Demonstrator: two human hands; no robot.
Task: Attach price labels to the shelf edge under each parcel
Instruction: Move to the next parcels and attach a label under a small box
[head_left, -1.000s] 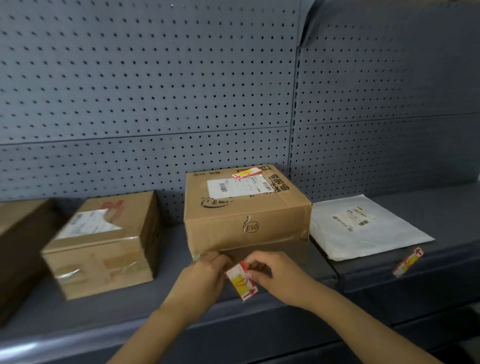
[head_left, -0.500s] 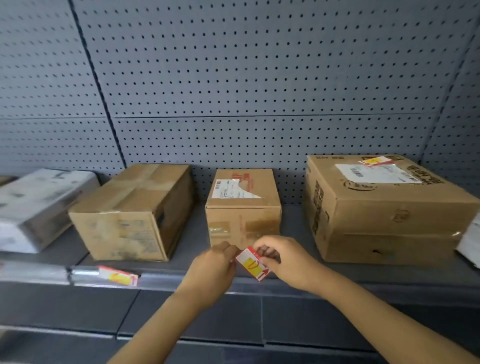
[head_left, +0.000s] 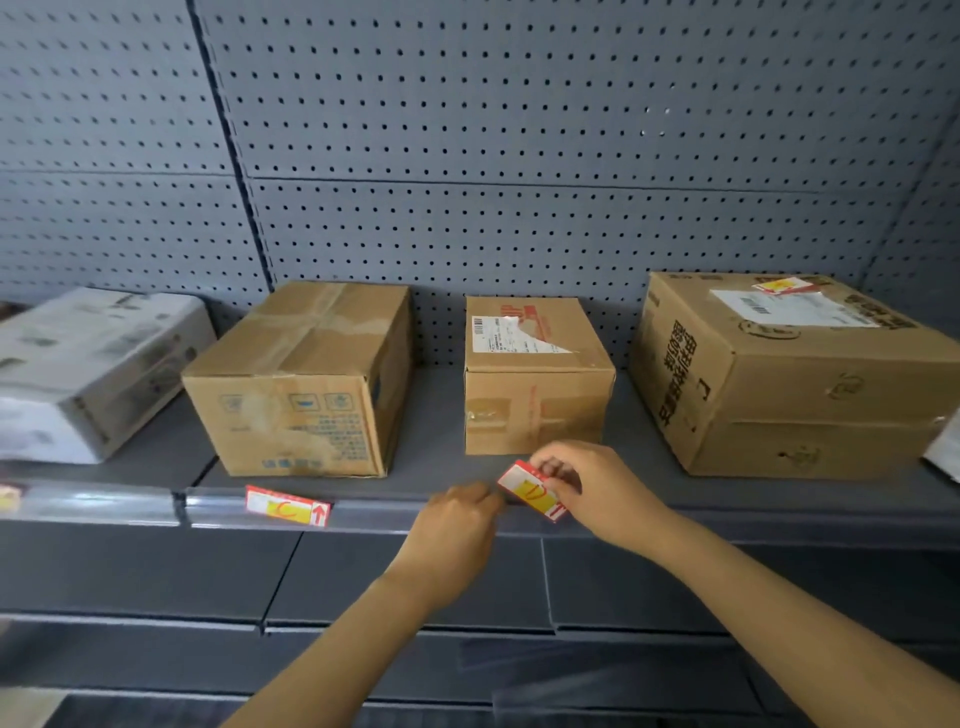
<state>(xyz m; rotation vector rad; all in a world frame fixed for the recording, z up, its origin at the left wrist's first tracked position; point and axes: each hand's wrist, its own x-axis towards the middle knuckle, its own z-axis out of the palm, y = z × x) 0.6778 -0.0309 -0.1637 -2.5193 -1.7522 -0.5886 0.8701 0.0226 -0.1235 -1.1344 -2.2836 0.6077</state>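
Observation:
My right hand (head_left: 597, 483) pinches a red, white and yellow price label (head_left: 527, 491) just over the shelf edge (head_left: 727, 512), below the small cardboard parcel (head_left: 535, 374). My left hand (head_left: 457, 519) sits at the label's left end, fingers curled against the edge; whether it grips the label I cannot tell. Another price label (head_left: 288, 506) is fixed on the clear strip under the medium cardboard parcel (head_left: 306, 379). A large cardboard parcel (head_left: 789, 374) stands to the right with a spare label (head_left: 784, 285) on top.
A white wrapped parcel (head_left: 88, 369) lies at the far left, with part of a label (head_left: 8, 499) below it. A white bag corner (head_left: 945, 452) shows at the right edge. Grey pegboard (head_left: 519, 130) backs the shelf. A lower shelf (head_left: 415, 623) runs beneath my arms.
My view has swung left from the large parcel and white bag to the small parcel. Both hands carried the label along and lowered it to the shelf edge.

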